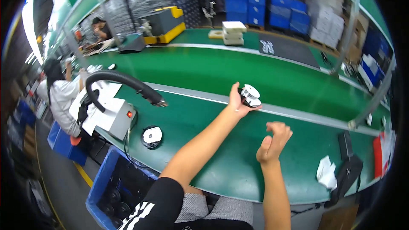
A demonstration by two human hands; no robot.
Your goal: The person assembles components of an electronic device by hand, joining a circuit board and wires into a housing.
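Observation:
My left hand (239,104) reaches out over the metal rail between the near table and the green belt. It holds a small round white-and-black part (251,94), which looks like a white disc over a second white piece with a dark base. The thumb points up beside it. My right hand (275,142) hovers over the near table, fingers loosely bent and thumb apart, with nothing visible in it. On the table to the left lies a black round part with a white disc on top (152,136).
A grey box with a lit red switch (121,117) and a black flexible hose (128,79) stand at left. A blue bin (100,183) holds dark round parts. A crumpled white paper (326,172) and black case (347,176) lie right. Another person (64,89) works at far left.

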